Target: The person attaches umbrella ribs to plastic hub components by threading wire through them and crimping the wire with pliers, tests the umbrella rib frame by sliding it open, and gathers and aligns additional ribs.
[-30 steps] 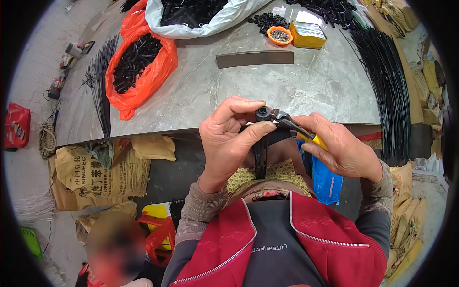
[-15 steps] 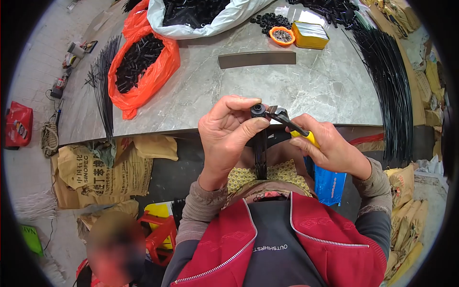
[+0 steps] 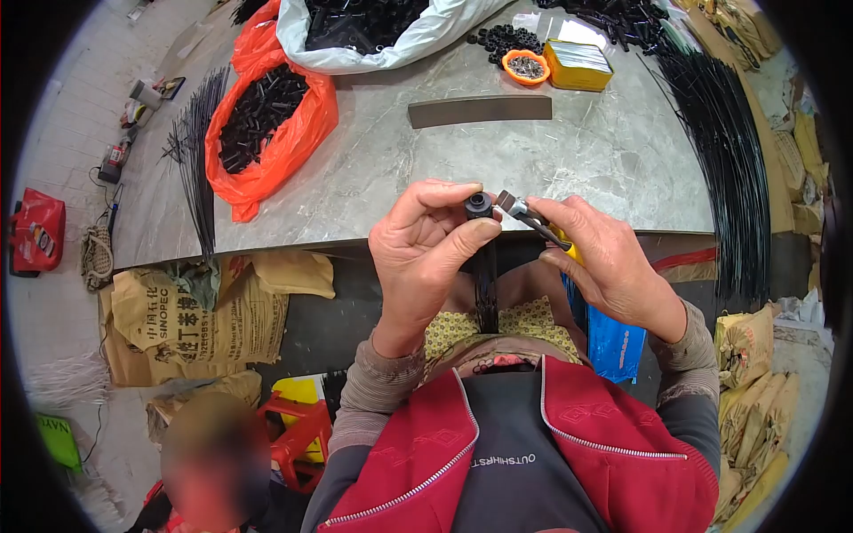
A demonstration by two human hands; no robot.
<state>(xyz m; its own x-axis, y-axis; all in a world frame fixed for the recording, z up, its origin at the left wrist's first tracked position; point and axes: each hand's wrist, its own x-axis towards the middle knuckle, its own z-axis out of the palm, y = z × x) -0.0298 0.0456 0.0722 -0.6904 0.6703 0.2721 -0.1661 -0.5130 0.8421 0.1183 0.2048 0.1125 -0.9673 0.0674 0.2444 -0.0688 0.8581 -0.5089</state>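
Note:
Between thumb and fingers, my left hand (image 3: 426, 253) pinches a black round fitting (image 3: 478, 203), its ring-shaped end facing up. Long dark strands (image 3: 486, 284) hang below the fitting toward the lap. My right hand (image 3: 613, 258) is wrapped round yellow-handled pliers (image 3: 517, 208), whose metal head points left, close beside the fitting. Whether the jaws touch the fitting is too small to tell. Beyond the hands, a dark flat bar (image 3: 480, 111) lies on the grey table (image 3: 373, 169).
A red bag (image 3: 308, 147) and a white bag (image 3: 391, 58) hold black pieces. An orange bowl (image 3: 525, 67) of small metal parts stands beside a yellow tin (image 3: 577, 75). Black rods (image 3: 724, 151) lie at right. A person (image 3: 209, 462) is at lower left.
My left hand and the fitting have shifted slightly left. The pliers' head has turned and its jaws have come off the fitting's side; my right hand's fingers have moved along the handles.

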